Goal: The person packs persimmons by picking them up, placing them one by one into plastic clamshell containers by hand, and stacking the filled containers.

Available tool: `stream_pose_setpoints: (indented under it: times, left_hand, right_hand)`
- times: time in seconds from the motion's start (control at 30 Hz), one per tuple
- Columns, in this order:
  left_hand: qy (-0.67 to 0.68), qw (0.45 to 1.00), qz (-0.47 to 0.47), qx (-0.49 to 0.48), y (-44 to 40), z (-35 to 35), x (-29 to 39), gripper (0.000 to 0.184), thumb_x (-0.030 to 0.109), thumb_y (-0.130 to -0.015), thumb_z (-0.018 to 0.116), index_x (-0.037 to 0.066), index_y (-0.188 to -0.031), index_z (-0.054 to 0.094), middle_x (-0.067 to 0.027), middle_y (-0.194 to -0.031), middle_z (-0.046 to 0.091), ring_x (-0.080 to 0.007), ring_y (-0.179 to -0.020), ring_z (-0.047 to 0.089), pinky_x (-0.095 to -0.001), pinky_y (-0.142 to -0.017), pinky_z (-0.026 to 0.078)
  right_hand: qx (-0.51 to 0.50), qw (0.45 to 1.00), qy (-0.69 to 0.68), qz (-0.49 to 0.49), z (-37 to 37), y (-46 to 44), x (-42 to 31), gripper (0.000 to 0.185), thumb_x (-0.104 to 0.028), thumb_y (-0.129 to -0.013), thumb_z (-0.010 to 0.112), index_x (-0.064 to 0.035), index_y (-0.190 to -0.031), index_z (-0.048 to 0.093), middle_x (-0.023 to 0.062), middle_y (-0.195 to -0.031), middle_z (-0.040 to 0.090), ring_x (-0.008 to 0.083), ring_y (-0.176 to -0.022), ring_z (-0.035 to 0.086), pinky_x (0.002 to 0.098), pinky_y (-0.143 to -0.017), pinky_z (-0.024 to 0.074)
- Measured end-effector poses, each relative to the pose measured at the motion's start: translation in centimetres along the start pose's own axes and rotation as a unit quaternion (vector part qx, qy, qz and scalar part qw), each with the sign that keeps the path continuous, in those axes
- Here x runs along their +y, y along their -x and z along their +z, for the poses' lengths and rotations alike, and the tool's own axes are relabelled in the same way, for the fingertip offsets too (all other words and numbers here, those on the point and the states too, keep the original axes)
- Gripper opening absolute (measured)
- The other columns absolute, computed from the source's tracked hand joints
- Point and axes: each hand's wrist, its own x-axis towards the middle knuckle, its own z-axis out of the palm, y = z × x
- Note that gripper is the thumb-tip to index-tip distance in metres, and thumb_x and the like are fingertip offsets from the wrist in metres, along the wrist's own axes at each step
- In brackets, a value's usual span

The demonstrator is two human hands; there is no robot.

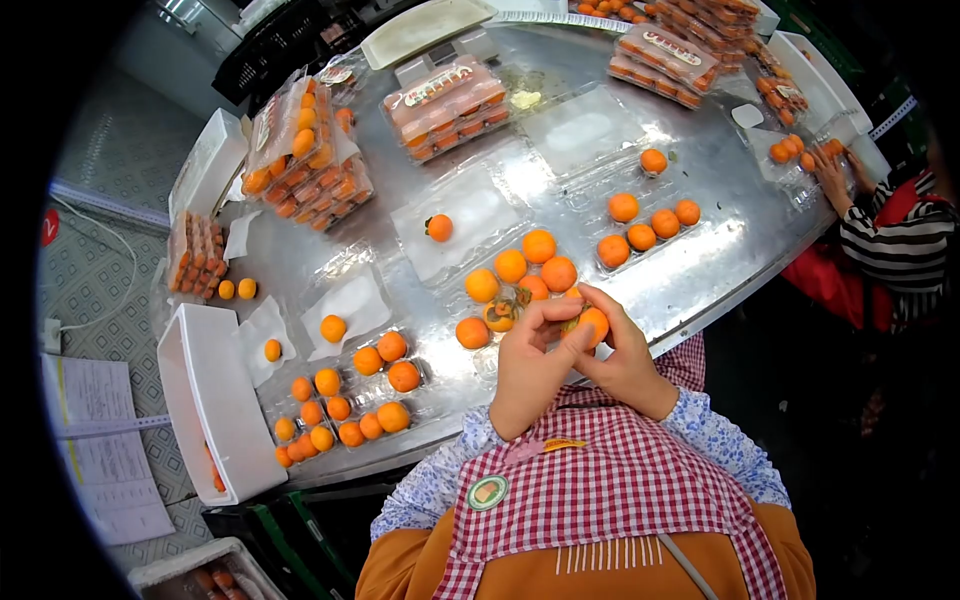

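Note:
Close in front of my apron, my left hand (535,372) and my right hand (630,362) come together around one orange persimmon (597,324). The right fingers curl over its far side, and the left thumb and fingers press at its stem end. Just beyond my hands lies a group of several loose persimmons (510,266) on clear plastic trays; one of these shows its green-brown leafy cap. A further persimmon (439,228) with its cap up rests on a white liner sheet (470,205). My fingers partly hide the held fruit.
Filled trays (340,395) of persimmons sit at the left front of the metal table (720,250). Stacked clear packs (305,160) stand behind, one pack on a scale (425,35). White foam boxes (210,400) line the left edge. At right, a co-worker's hands (835,175) touch fruit.

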Motion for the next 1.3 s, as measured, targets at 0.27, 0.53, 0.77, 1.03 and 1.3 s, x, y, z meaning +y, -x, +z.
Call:
stream_pose_setpoints:
  times: [0.27,0.53,0.77,1.03,1.3]
  left_hand:
    - [0.015,0.998,-0.048,0.042,-0.8,-1.4,1.0,0.017,0.014,-0.096,0.058,0.0,-0.105,0.061,-0.0084,-0.108,0.067,-0.0137,-0.098,0.061,-0.0273,-0.087,0.049]
    - [-0.01,1.0,0.006,-0.008,-0.4,-1.9,-1.3,0.029,0.008,-0.095,0.059,-0.002,-0.121,0.056,-0.0087,-0.124,0.058,-0.0163,-0.11,0.059,-0.0297,-0.095,0.049]
    - [0.084,0.994,-0.018,-0.068,-1.0,-2.0,-1.8,0.037,0.015,-0.098,0.053,-0.002,-0.131,0.046,-0.0124,-0.13,0.053,-0.0221,-0.117,0.056,-0.0341,-0.096,0.05]
    - [0.328,0.924,-0.183,-0.072,-1.6,-3.0,-2.2,0.045,0.034,-0.104,0.037,0.0,-0.133,0.043,-0.0145,-0.127,0.055,-0.0264,-0.113,0.058,-0.0362,-0.093,0.053]
    - [0.28,0.94,-0.172,-0.093,-1.2,-2.8,-3.0,0.049,0.034,-0.104,0.036,-0.002,-0.136,0.039,-0.0171,-0.132,0.052,-0.0283,-0.116,0.057,-0.0409,-0.101,0.047]
  right_hand:
    - [-0.037,0.991,-0.122,0.042,0.1,0.3,0.7,0.076,-0.008,-0.077,0.077,-0.0029,-0.142,0.038,0.0177,-0.138,0.046,0.0262,-0.127,0.048,0.0357,-0.101,0.0445]
    - [0.001,0.994,-0.1,0.04,0.2,-0.1,1.2,0.073,-0.003,-0.08,0.073,-0.0045,-0.144,0.037,0.0118,-0.125,0.05,0.019,-0.11,0.056,0.029,-0.085,0.0522]
    - [0.01,0.997,0.072,0.022,-0.7,-0.4,-1.3,0.055,-0.006,-0.086,0.067,-0.0037,-0.137,0.045,0.006,-0.096,0.059,0.0099,-0.074,0.058,0.0234,-0.062,0.0489]
    - [0.103,0.99,-0.064,0.074,-1.1,0.2,1.4,0.026,-0.009,-0.094,0.058,-0.0009,-0.118,0.059,0.0086,-0.098,0.061,0.0128,-0.085,0.059,0.025,-0.074,0.0476]
    - [-0.019,1.0,-0.003,0.009,-0.5,-0.4,0.5,0.062,-0.012,-0.082,0.073,-0.003,-0.136,0.045,0.0152,-0.129,0.051,0.0239,-0.118,0.053,0.0346,-0.098,0.0445]
